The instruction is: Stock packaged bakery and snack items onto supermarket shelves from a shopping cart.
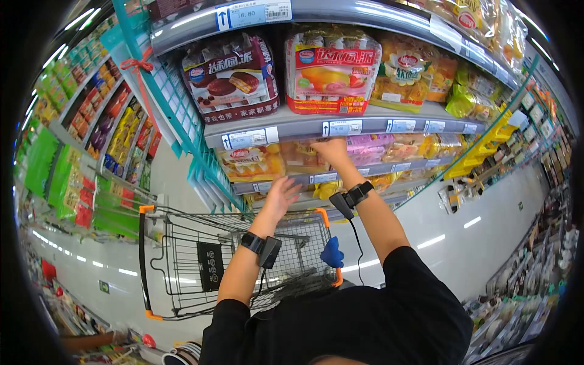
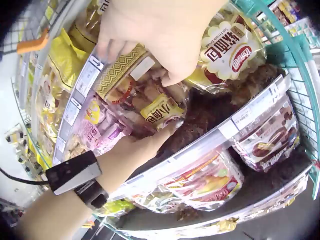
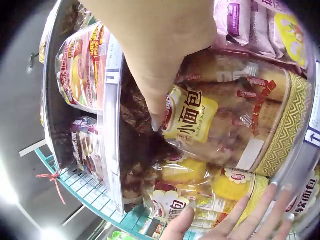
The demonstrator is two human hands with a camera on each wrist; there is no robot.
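A clear bag of small bread rolls [image 3: 220, 120] with a yellow patterned band along its bottom sits on a shelf below the pies. My right hand [image 1: 333, 152] grips it at the upper edge; in the right wrist view the thumb shows beside the yellow label, while the other fingers are hidden. My left hand [image 1: 282, 196], fingers spread and relaxed, is held in front of that shelf. In the right wrist view the left fingers [image 3: 242, 215] overlap the lower part of a neighbouring soft bread bag [image 3: 185, 185].
Purple-wrapped packs [image 1: 368, 148] stand right of the rolls. Dark [image 1: 231, 79] and red [image 1: 331, 73] pie packs fill the shelf above, whose front edge [image 1: 365, 126] overhangs the hands. A shopping cart [image 1: 182, 261] stands below left. A teal wire side panel [image 1: 176, 103] bounds the shelf.
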